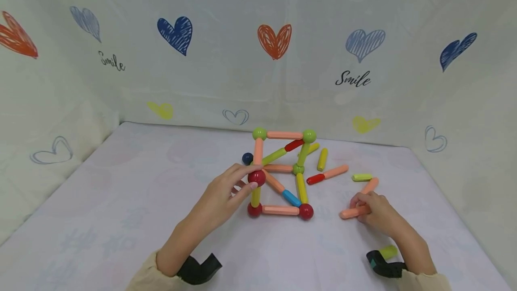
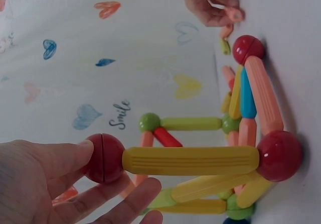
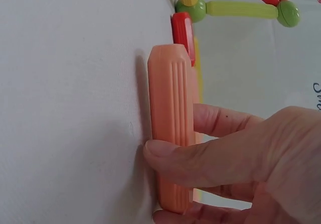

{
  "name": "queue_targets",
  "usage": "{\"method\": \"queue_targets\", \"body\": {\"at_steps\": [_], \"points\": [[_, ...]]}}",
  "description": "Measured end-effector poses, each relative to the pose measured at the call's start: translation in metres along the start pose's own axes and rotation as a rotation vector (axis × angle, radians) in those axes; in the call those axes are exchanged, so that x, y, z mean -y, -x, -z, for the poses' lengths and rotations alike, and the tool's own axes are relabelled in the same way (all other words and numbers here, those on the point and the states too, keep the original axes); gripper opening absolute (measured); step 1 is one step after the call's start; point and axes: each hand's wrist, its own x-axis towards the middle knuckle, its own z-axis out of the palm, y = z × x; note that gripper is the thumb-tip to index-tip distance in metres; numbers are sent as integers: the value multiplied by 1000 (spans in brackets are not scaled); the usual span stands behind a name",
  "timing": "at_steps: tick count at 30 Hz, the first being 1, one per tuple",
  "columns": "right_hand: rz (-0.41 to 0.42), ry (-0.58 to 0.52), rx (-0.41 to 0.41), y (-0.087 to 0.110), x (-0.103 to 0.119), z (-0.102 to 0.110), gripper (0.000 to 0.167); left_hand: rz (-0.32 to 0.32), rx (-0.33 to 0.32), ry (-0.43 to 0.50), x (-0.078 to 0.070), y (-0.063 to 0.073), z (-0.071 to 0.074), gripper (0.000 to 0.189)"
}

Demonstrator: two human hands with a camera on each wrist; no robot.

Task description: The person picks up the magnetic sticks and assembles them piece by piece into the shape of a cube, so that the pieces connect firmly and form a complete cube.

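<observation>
My left hand (image 1: 220, 194) pinches a red ball (image 1: 256, 178) between thumb and fingers. In the left wrist view, that ball (image 2: 104, 157) caps a yellow stick (image 2: 190, 160) that rises from another red ball (image 2: 280, 155) at the table. Both belong to a boxy frame of ball joints and coloured sticks, with a green ball (image 1: 309, 136) at its upper far corner and a red ball (image 1: 306, 211) at its near right. My right hand (image 1: 377, 212), to the right of the frame, grips a ridged salmon stick (image 3: 170, 113) by its lower part, close over the table.
Loose sticks lie between frame and right hand: a yellow stick (image 1: 322, 159), a red stick (image 1: 315, 179) end to end with a salmon one (image 1: 336, 171), and a short lime stick (image 1: 362, 177). Another salmon stick (image 1: 370, 186) lies just beyond my right fingers. A navy ball (image 1: 247, 158) sits behind the frame's left side.
</observation>
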Motion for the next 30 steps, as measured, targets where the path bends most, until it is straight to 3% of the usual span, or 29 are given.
{"method": "queue_targets", "body": {"at_steps": [6, 11, 16, 22, 27, 30], "points": [[36, -42, -1, 0, 4, -2, 25, 32, 5, -3, -2, 0, 0, 42], [128, -61, -60, 3, 13, 2, 25, 38, 3, 1, -2, 0, -1, 42], [185, -43, -191, 12, 41, 10, 30, 36, 3, 3, -2, 0, -1, 42], [343, -57, -390, 25, 77, 10, 33, 56, 5, 24, -2, 0, -2, 41], [428, -91, -464, 26, 105, 5, 32, 55, 11, 36, -2, -1, -2, 41], [448, -105, -456, 22, 121, 3, 30, 44, 15, 34, -1, -1, -1, 41]]}}
